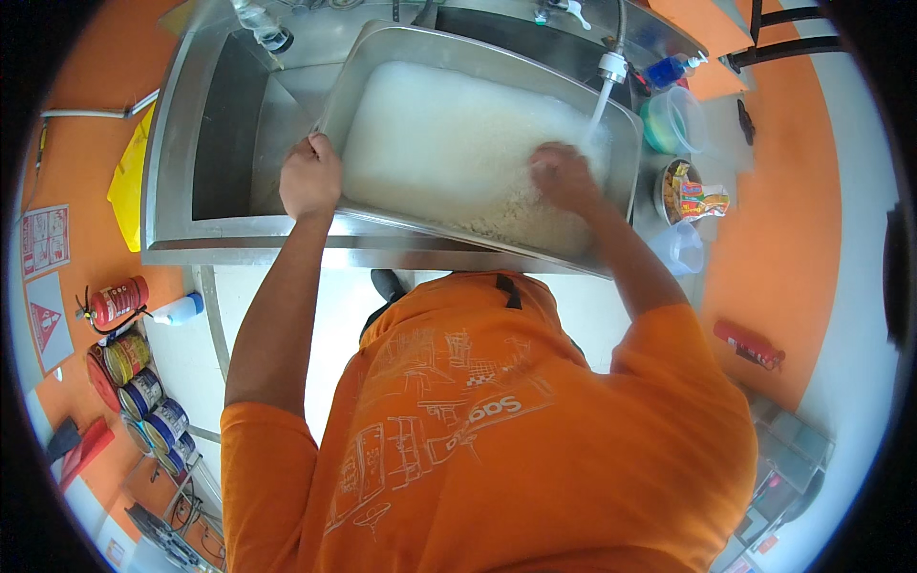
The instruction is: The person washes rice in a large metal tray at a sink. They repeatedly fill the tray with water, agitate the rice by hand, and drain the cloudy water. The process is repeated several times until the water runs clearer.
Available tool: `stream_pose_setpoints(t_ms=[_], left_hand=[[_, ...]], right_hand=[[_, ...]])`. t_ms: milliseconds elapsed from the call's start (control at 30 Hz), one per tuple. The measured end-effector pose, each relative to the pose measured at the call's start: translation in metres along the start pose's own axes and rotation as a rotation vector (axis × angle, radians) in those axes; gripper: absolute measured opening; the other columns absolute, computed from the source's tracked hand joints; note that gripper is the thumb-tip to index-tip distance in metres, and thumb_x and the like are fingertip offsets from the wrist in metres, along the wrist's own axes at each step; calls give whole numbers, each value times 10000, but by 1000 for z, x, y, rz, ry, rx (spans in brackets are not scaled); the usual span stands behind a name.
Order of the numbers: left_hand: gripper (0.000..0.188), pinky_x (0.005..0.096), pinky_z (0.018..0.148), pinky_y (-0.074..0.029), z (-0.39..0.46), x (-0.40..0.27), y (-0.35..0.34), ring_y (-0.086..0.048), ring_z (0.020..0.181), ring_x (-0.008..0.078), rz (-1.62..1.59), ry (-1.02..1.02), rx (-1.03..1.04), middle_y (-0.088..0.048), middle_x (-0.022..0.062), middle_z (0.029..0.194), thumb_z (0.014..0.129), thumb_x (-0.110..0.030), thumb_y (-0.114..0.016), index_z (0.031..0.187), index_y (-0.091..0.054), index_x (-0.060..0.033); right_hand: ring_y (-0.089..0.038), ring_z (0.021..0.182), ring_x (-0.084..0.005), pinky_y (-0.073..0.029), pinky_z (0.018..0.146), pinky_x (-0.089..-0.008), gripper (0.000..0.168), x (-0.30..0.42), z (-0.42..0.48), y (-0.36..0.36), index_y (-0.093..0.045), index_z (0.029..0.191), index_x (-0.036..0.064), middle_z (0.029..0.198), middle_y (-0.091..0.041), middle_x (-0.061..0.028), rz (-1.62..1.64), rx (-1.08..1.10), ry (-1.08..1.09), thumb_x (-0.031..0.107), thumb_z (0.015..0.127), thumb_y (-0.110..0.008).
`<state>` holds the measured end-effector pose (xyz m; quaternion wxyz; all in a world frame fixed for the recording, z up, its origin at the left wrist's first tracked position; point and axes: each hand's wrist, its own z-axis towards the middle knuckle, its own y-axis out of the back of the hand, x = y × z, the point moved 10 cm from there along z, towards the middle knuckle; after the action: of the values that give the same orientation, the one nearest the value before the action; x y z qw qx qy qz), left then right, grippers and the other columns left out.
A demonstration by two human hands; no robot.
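Observation:
A large rectangular steel pan rests tilted across the sink, holding cloudy water and pale grains that look like rice. My left hand is closed on the pan's left rim. At the pan's right side my right hand is in the cloudy water beside the grains, blurred, its fingers curled; whether it holds any grains cannot be told. Water runs from a white-tipped hose faucet into the pan, just above my right hand.
The steel sink basin lies left of the pan. Along the right stand a blue soap bottle, clear plastic tubs and a bowl with food packets. A clear bottle-like object is at the upper left.

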<state>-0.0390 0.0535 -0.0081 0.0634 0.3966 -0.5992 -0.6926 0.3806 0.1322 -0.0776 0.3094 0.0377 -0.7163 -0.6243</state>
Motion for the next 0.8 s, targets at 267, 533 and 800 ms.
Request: stream_pose_setpoints(t_ms=[267,533,800], left_hand=[[512,519,830,-493,-1,-3,5,-636,936,451,-49,-15,-32,-669,260,981,972,-380,-342,923,-693,-11],[531,518,842,-499,-2,-3,1,-638,946,432,22,2,25,-664,232,1053,973,-364,-293,983,-699,-23],[507,521,845,-503,-6,-3,8,-641,947,449,-13,24,15,-670,256,1011,978,-372,-334,991,-693,-15]], right_hand=[[-545,1230,-338,-416,1032,-384,543,-134,38,-26,-580,1303,49,1297,-587,-224,412,-186,-780,400,892,-632],[-588,1155,-288,-425,1010,-358,630,-27,106,-92,-575,1313,53,1250,-629,-186,594,184,-336,544,919,-554],[-594,1096,-298,-429,984,-366,538,88,53,-97,-616,1229,20,1204,-647,-136,347,528,20,477,959,-530]])
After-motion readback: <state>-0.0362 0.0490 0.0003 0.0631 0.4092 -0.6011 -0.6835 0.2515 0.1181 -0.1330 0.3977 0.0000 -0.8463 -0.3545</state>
